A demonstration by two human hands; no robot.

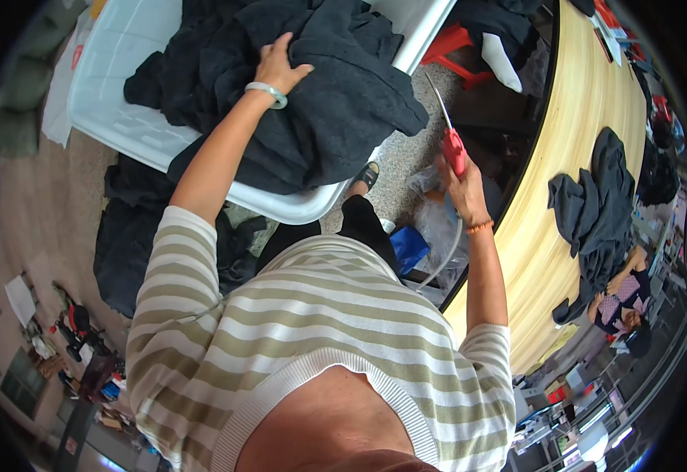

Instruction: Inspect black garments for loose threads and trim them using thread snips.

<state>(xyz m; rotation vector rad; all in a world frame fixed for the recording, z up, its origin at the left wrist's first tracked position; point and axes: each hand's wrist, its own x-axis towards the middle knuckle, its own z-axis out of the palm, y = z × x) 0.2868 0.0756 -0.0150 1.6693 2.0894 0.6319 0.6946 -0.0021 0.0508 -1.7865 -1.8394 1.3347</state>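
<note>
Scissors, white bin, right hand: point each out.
Scissors point(453, 148), head view, on the red handle.
White bin point(123, 47), head view, on its bare inner wall.
Right hand point(463, 185), head view, on the back of the hand.

This looks like a garment workshop. Dark clothes point(312, 86) are heaped in a big white plastic tub point(115, 71), with more piled on the speckled floor point(402, 157) beside it, and another dark garment point(599, 212) lies near the far edge of a long curved wooden table point(587, 110). A person sits working at the table's right edge point(622, 303), red stools point(453, 43) stand beneath it, and red-handled scissors point(452, 141) are in use.
</note>
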